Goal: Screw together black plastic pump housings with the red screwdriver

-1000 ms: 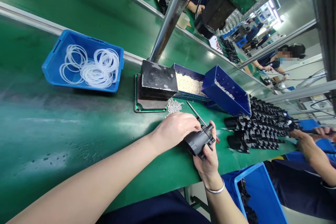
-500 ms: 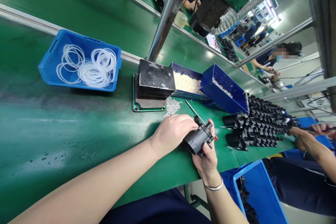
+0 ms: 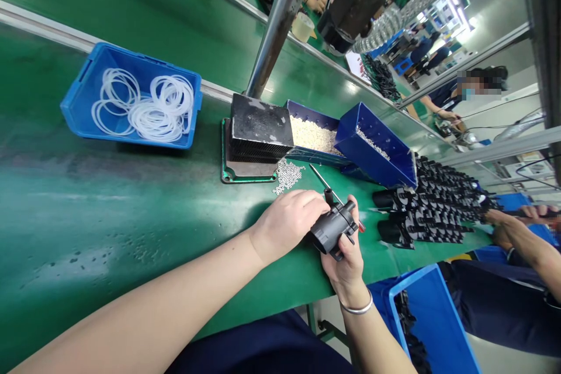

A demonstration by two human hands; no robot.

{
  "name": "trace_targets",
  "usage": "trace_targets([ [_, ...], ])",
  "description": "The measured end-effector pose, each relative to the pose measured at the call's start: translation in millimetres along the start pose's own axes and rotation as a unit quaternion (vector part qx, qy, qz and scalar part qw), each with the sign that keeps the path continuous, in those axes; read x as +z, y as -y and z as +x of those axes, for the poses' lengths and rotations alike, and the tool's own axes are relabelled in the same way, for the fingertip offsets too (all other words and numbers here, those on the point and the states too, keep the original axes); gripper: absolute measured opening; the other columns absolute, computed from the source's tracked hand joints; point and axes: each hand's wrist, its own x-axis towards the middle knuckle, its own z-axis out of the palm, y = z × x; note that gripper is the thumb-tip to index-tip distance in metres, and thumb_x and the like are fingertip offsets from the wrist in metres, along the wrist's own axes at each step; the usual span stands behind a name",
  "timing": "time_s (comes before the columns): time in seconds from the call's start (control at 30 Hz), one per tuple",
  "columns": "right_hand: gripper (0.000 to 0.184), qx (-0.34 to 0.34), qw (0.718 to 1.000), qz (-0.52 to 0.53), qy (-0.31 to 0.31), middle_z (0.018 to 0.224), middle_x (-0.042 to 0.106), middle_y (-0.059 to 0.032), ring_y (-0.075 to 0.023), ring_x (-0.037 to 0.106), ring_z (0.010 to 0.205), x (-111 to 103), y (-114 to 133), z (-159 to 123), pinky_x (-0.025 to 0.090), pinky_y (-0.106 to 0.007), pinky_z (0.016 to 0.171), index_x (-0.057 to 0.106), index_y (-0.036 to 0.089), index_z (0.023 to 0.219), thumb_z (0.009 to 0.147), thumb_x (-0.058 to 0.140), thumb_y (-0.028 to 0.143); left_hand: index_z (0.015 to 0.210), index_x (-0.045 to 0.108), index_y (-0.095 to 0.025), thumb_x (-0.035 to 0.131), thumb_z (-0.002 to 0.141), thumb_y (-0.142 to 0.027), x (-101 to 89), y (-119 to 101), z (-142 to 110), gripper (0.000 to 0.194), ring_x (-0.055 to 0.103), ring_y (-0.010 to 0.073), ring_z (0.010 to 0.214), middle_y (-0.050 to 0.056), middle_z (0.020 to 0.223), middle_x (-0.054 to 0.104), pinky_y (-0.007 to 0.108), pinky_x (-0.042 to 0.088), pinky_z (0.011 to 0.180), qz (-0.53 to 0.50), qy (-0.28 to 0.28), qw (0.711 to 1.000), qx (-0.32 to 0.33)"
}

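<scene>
The black housing (image 3: 331, 232) is held over the near edge of the tabletop (image 3: 153, 198), its long axis slanting: the wide, open mouth points toward the near edge and somewhat left, while the narrower end points away toward the far edge and right. A short stub (round, also black) juts from its far side. The right hand (image 3: 345, 263) is clamped around the housing from the right, thumb on the near side. The left hand (image 3: 287, 225) has its fingers bunched against the housing's left side; whether they pinch anything is hidden. Just beyond, a metal rod (image 3: 323, 180) lies aslant on the tabletop, near a pile of small rings (image 3: 289, 175).
</scene>
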Motion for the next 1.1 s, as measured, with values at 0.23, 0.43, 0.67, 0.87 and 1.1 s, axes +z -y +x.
trace_targets([
  [0.23, 0.084, 0.007, 1.000, 0.003, -0.001, 0.126, 0.061, -0.0010, -0.0183, 0.061, 0.105, -1.2, -0.5, -0.4, 0.049, -0.033, 0.097, 0.040, 0.040, 0.149, 0.074, 0.079, 0.039, 0.100, 0.068, -0.012, 0.041, 0.102, -0.015, 1.3, -4.3, 0.2, 0.027, 0.070, 0.0207, 0.095, 0.009, 0.098, 0.074, 0.036, 0.059, 0.087, 0.021, 0.013, 1.000, -0.004],
  [0.43, 0.085, -0.001, 1.000, -0.007, -0.003, 0.122, 0.062, -0.0012, -0.0186, 0.062, 0.104, 0.1, -0.1, 0.4, 0.050, -0.033, 0.095, 0.040, 0.040, 0.149, 0.074, 0.079, 0.040, 0.098, 0.070, -0.013, 0.042, 0.102, -0.018, 1.6, -10.1, -1.9, 0.028, 0.070, 0.0203, 0.087, 0.008, 0.094, 0.074, 0.034, 0.057, 0.078, 0.019, 0.016, 0.999, -0.045],
  [0.67, 0.086, 0.001, 1.000, -0.026, -0.013, 0.124, 0.062, -0.0025, -0.0194, 0.063, 0.097, 1.8, 0.5, 1.4, 0.053, -0.033, 0.087, 0.039, 0.040, 0.149, 0.074, 0.080, 0.039, 0.089, 0.073, -0.019, 0.062, 0.093, -0.015, 4.0, -23.1, 4.8, 0.013, 0.070, 0.0175, 0.085, 0.003, 0.093, 0.076, 0.030, 0.056, 0.077, -0.117, -0.027, 0.965, -0.232],
  [0.87, 0.081, -0.002, 1.000, -0.018, -0.008, 0.126, 0.060, -0.0016, -0.0164, 0.063, 0.097, 3.3, 0.7, 1.1, 0.053, -0.026, 0.081, 0.041, 0.041, 0.147, 0.076, 0.078, 0.036, 0.081, 0.073, -0.018, 0.065, 0.089, -0.012, -0.4, -23.4, 11.3, 0.013, 0.069, 0.0177, 0.085, 0.002, 0.091, 0.075, 0.031, 0.055, 0.080, -0.185, -0.003, 0.941, -0.283],
  [1.1, 0.081, -0.001, 1.000, -0.021, -0.010, 0.125, 0.060, -0.0014, -0.0166, 0.063, 0.097, 7.3, 2.3, 0.7, 0.053, -0.026, 0.081, 0.043, 0.041, 0.146, 0.074, 0.079, 0.035, 0.084, 0.074, -0.016, 0.061, 0.092, -0.012, -1.9, -18.7, 9.6, 0.016, 0.069, 0.0196, 0.089, 0.006, 0.093, 0.075, 0.035, 0.057, 0.083, -0.141, 0.019, 0.963, -0.229],
])
